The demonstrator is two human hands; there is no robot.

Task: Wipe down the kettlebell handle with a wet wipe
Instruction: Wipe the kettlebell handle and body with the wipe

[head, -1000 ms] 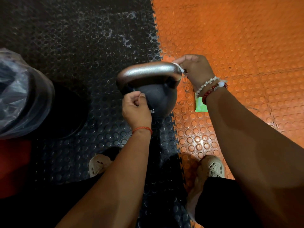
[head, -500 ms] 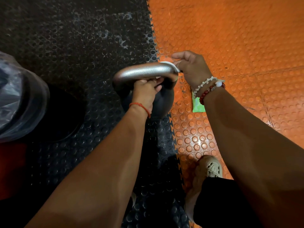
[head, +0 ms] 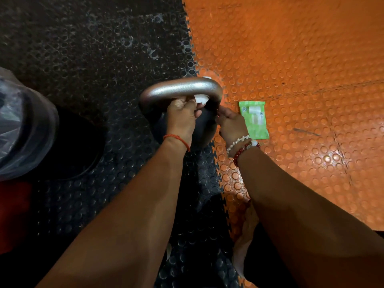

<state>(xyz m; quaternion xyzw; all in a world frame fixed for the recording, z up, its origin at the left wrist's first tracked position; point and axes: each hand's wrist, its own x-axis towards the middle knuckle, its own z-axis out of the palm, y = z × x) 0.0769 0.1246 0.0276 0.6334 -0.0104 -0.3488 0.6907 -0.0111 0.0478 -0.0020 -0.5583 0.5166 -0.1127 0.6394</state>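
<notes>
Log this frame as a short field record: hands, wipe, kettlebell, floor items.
left hand: closed on the wet wipe under the kettlebell handle
right hand: low beside the handle's right post; grip unclear
kettlebell: upright on the seam between black and orange floor tiles
wipe packet: green, flat on the orange tiles, right of the kettlebell
bin with plastic liner: far left

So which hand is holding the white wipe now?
The left hand, the one with a thin orange wrist string; it pinches the wipe under the handle. The right hand wears bead bracelets.
</notes>
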